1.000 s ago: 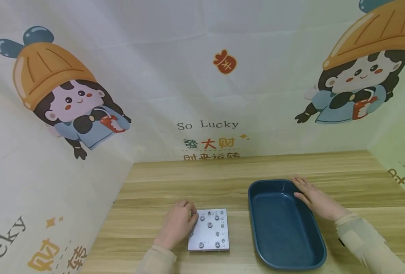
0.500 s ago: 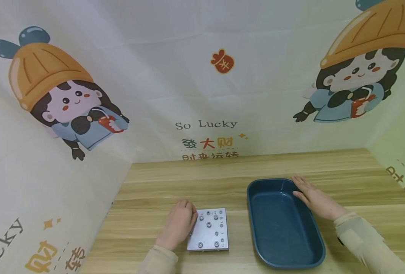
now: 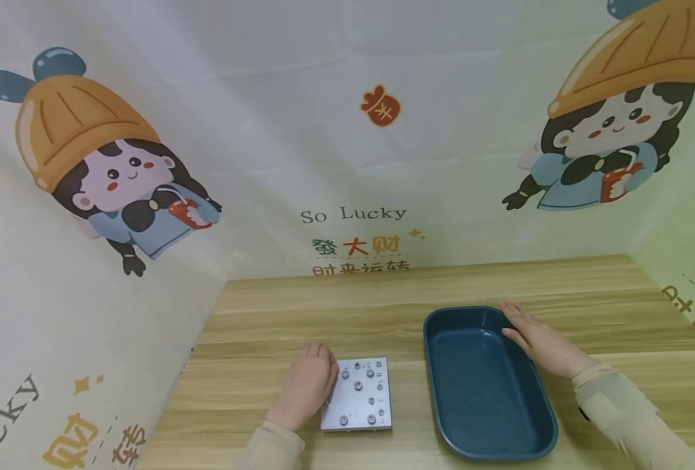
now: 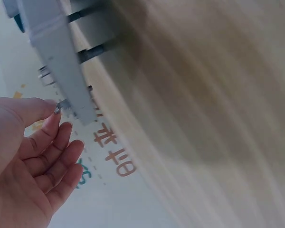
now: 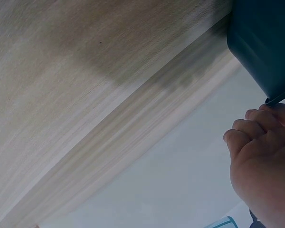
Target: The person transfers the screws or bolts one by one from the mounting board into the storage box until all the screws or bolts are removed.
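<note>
A square grey metal plate [image 3: 359, 395] with several small screws lies on the wooden table. My left hand [image 3: 307, 386] rests at its left edge. In the left wrist view the thumb tip touches a small screw [image 4: 61, 105] at the plate's [image 4: 61, 61] edge, the other fingers [image 4: 57, 152] lie loosely curved and hold nothing. A dark blue oval tray [image 3: 549, 418] stands to the right with nothing in it. My right hand [image 3: 535, 339] lies over its far right rim, thumb inside. In the right wrist view its fingers [image 5: 249, 135] curl at the tray's rim [image 5: 275, 97].
Printed fabric walls with cartoon figures close in the table [image 3: 347, 313] at the back, left and right. Bare wood lies between the plate and the back wall.
Almost nothing. The left fingers shifted slightly at the plate's top-left corner. The right hand stayed on the tray's rim.
</note>
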Available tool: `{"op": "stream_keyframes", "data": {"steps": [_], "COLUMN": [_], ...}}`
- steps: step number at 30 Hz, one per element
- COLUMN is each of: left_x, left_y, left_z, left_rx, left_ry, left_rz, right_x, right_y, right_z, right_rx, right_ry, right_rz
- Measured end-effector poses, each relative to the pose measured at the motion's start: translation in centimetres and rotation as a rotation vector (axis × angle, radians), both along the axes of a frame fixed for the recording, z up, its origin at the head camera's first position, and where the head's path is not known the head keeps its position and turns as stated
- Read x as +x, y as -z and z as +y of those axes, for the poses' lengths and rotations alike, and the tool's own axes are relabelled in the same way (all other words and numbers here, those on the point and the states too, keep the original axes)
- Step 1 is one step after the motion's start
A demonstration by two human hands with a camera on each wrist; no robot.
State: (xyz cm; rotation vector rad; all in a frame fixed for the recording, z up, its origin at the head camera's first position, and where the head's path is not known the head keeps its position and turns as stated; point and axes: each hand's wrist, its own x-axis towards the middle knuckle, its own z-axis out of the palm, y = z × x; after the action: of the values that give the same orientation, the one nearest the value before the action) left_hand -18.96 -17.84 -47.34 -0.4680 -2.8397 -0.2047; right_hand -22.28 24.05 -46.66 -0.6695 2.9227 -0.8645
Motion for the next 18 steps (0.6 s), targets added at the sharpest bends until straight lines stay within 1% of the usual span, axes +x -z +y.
{"op": "stream_keyframes", "data": {"steps": [4, 8, 14, 18], "left_x": [-0.1, -0.3, -0.7, -0.9], "left_y": [-0.9, -2.5, -5.4, -7.7], "left_z": [0.0, 0.5, 2.1, 3.7], "left_rx": [-0.001, -0.012, -0.051, -0.116], "left_ry": [0.055, 0.101, 0.184, 0.272], "left_rz": [0.069, 0.102, 0.121, 0.162], "right_x": [0.0, 0.0, 0.0, -0.1], "right_y": [0.1, 0.1, 0.1, 0.1], "right_z": [0.0, 0.0, 0.1, 0.1], "right_rx": [-0.001, 0.001, 0.001, -0.001], "right_ry": [0.001, 0.005, 0.006, 0.007], "right_rz": [0.005, 0.007, -0.005, -0.008]}}
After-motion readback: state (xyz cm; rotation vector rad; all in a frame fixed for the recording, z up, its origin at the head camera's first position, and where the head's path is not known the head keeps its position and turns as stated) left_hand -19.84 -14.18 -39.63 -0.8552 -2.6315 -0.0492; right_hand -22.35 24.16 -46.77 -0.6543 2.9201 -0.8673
